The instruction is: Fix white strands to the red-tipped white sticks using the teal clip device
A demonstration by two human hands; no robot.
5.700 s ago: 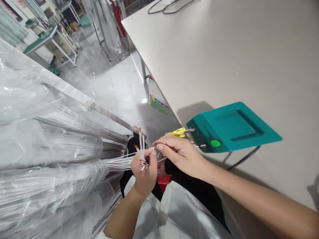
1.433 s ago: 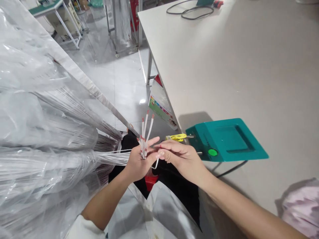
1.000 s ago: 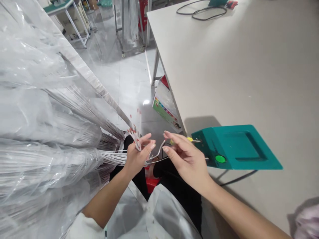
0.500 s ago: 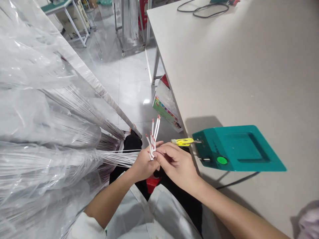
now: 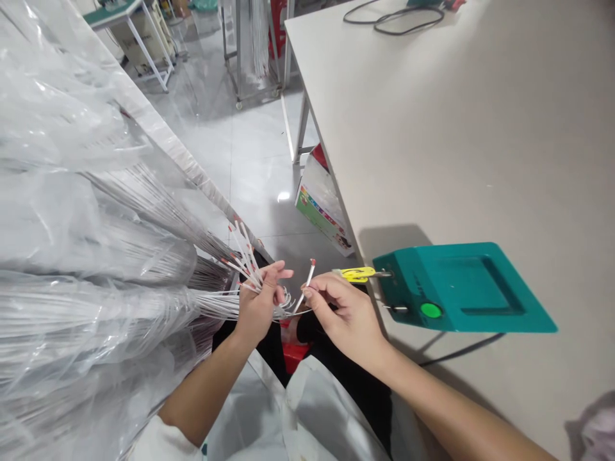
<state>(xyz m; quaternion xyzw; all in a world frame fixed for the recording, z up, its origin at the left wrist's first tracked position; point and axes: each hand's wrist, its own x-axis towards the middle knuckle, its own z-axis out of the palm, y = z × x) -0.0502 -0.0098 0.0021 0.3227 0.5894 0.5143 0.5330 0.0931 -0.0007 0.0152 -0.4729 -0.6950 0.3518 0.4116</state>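
A: And there they go, our hands have parted! Half a second ago they met at the bunch; now our left hand [image 5: 257, 307] grips the bunch of white wires [image 5: 247, 256] alone, red tips fanned up and outward.

B: While our right hand [image 5: 348, 314] has a single wire [image 5: 308, 278] pinched between thumb and fingers, red tip upward, between the two hands.

A: So we'd judge one strand is singled out and the others kept back?

B: We would, though we can't tell where its lower end runs.

A: And around us?

B: The teal device [image 5: 456, 288] sits at the edge of the desk [image 5: 432, 128], its yellow clip [image 5: 355, 274] just beyond our right hand.
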